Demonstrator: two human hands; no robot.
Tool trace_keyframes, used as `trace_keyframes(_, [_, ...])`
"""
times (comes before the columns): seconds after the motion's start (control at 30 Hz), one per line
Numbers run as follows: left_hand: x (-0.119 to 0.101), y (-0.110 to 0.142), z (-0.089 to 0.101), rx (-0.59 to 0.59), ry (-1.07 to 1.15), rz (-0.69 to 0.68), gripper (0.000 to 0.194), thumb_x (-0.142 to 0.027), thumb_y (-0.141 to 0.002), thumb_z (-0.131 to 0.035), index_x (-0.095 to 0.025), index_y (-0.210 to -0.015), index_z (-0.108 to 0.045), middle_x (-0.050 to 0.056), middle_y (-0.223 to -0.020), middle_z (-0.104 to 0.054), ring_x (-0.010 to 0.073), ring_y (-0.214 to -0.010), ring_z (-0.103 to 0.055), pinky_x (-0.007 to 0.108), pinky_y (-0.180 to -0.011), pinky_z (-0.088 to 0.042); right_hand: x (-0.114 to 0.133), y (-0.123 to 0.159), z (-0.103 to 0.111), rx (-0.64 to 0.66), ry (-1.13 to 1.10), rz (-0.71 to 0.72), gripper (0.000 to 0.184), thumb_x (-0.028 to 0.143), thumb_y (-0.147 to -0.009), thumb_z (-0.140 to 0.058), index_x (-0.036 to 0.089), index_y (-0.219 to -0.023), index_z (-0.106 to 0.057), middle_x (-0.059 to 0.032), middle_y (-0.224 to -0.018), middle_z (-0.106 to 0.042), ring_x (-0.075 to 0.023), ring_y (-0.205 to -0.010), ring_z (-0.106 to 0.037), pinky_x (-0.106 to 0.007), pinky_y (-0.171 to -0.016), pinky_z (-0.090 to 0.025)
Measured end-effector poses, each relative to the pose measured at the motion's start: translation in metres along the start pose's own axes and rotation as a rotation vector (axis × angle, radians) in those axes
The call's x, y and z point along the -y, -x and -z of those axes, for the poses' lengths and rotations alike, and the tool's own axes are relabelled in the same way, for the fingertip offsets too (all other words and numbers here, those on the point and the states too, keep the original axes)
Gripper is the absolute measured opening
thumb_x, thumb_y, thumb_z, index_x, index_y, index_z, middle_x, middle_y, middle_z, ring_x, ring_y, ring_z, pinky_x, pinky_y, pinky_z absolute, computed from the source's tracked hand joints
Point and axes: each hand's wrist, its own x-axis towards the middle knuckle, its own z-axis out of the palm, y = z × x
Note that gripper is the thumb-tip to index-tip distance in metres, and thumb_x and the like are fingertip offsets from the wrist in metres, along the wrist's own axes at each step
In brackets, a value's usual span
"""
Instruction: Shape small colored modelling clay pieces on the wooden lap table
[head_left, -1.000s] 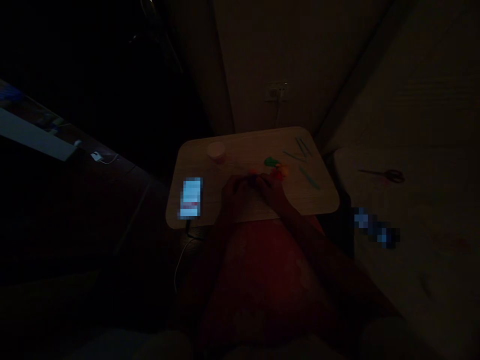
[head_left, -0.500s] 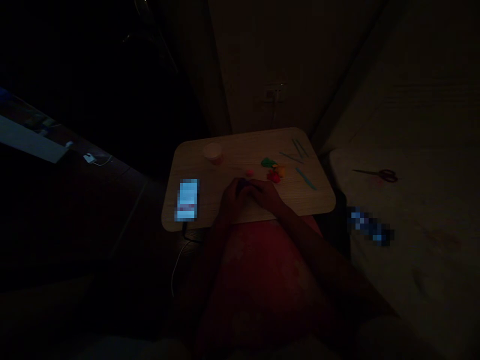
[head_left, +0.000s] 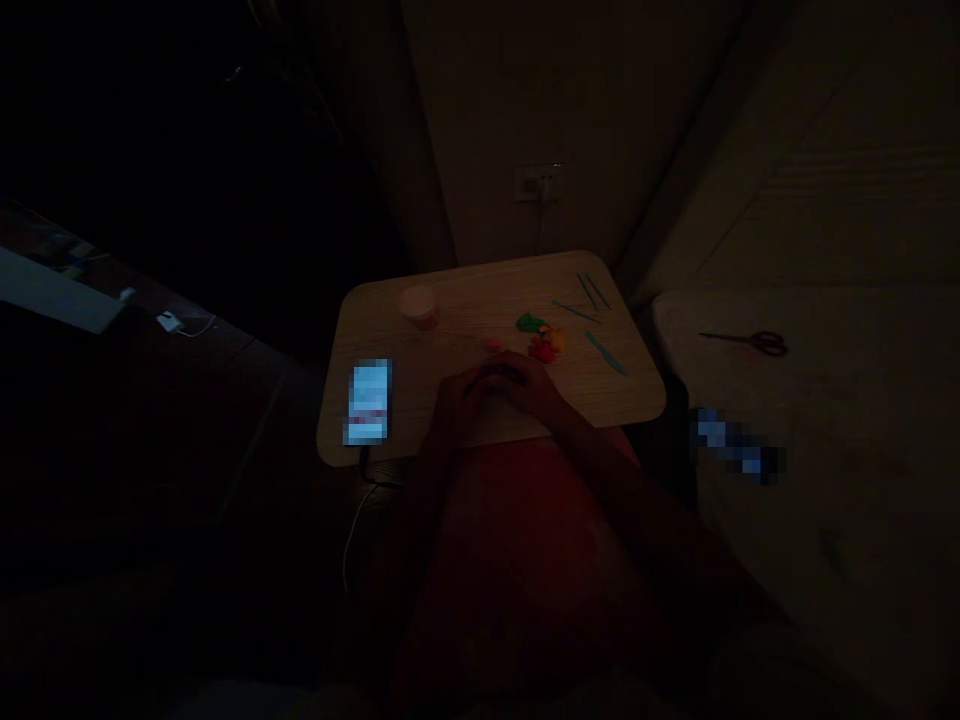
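Note:
Both hands meet over the near middle of the small wooden table (head_left: 405, 390). My left hand (head_left: 457, 398) is curled on the left, and my right hand (head_left: 527, 383) arches over from the right, its fingers reaching onto the left. Between them is a dark lump, apparently modelling clay, now almost wholly hidden by the fingers and the dim light. Just beyond the fingertips lies a small pink ball (head_left: 493, 344). To its right are soft-looking lumps of clay: green (head_left: 530, 322), orange (head_left: 554, 340) and red (head_left: 541, 350), touching one another.
A lidded tub (head_left: 420, 307) stands at the back left, and a lit phone (head_left: 367, 402) with a cable lies at the front left. Several thin blue-green tools (head_left: 606, 353) lie on the right. Scissors (head_left: 759, 343) rest on the pale surface beyond the table.
My right hand has closed further over the left, covering the dark lump that showed between the fingers before. The whole view has shifted slightly; the table's things lie as they were.

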Motion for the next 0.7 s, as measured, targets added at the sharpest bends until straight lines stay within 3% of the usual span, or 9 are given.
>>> trace_keyframes(0.17, [-0.001,0.0,-0.001,-0.056,-0.045,-0.006,0.027,-0.045,-0.093,-0.067,-0.018,-0.09,-0.071,0.002,-0.08,-0.071,0.0168,-0.072,-0.062,0.028,-0.069,-0.051,-0.007,-0.002,0.001,-0.073,-0.041,-0.093,0.036,0.053,-0.086,-0.073,0.021,-0.101,-0.074,-0.0061,-0.098,-0.075,-0.0197,-0.086,-0.068,-0.034,-0.082,-0.055])
trace_keyframes(0.37, [0.007,-0.002,0.003,-0.129,0.017,-0.02,0.022,-0.042,-0.094,-0.067,-0.02,-0.097,-0.07,0.004,-0.091,-0.074,0.0194,-0.085,-0.067,0.031,-0.079,-0.054,-0.011,-0.003,0.004,-0.089,-0.046,-0.103,0.036,0.051,-0.088,-0.069,0.022,-0.109,-0.075,-0.0086,-0.111,-0.076,-0.0229,-0.1,-0.07,-0.038,-0.09,-0.056])
trace_keyframes(0.5, [0.006,-0.002,0.004,-0.155,0.021,-0.026,0.021,-0.04,-0.095,-0.064,-0.02,-0.096,-0.071,0.005,-0.093,-0.076,0.0206,-0.088,-0.069,0.033,-0.083,-0.056,-0.009,-0.004,0.005,-0.086,-0.042,-0.077,0.032,0.047,-0.084,-0.072,0.02,-0.1,-0.079,-0.0094,-0.106,-0.077,-0.0229,-0.096,-0.071,-0.037,-0.087,-0.055])
trace_keyframes(0.7, [0.003,0.0,0.002,-0.309,0.07,0.063,0.021,-0.037,-0.088,-0.074,-0.018,-0.098,-0.073,0.005,-0.09,-0.076,0.019,-0.082,-0.071,0.031,-0.077,-0.058,-0.009,-0.004,0.007,-0.089,-0.074,-0.099,0.03,0.048,-0.079,-0.077,0.021,-0.091,-0.081,-0.0075,-0.099,-0.079,-0.0221,-0.089,-0.072,-0.034,-0.08,-0.055])
